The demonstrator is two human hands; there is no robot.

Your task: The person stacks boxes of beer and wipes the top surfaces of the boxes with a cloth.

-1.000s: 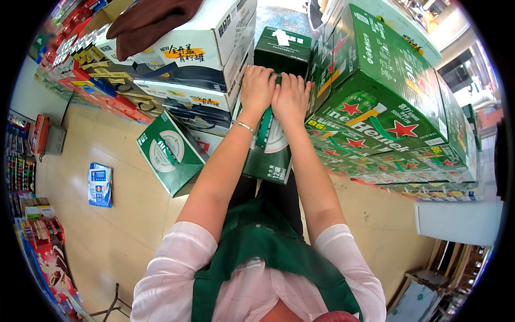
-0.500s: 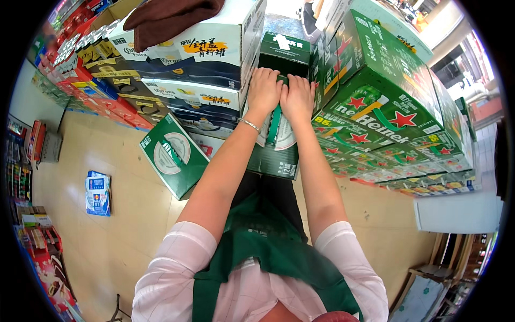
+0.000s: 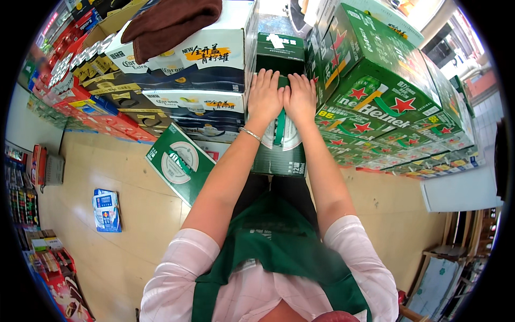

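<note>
My left hand (image 3: 265,102) lies flat on a dark green carton (image 3: 280,160), its fingers stretched toward the far end. Beside it my right hand (image 3: 300,100) rests on the same carton, also with straight fingers, the thumbs almost touching. Between my wrists shows the carton's green strap handle (image 3: 279,129) on a pale round print. The carton sits in the gap between two stacks of boxes. Directly beyond my fingertips is another dark green carton (image 3: 280,47) with a torn white patch on top. Neither hand grips anything.
White and navy boxes (image 3: 201,67) stand stacked on the left, a brown cloth (image 3: 171,24) on top. Green boxes with red stars (image 3: 370,102) rise on the right. A loose green carton (image 3: 181,162) leans at lower left. A blue and white pack (image 3: 107,210) lies on the floor.
The view has shifted slightly, so the floor pack and leaning carton appear a little lower and further right. Both hands stay flat on the carton, with hardly any change in pose.
</note>
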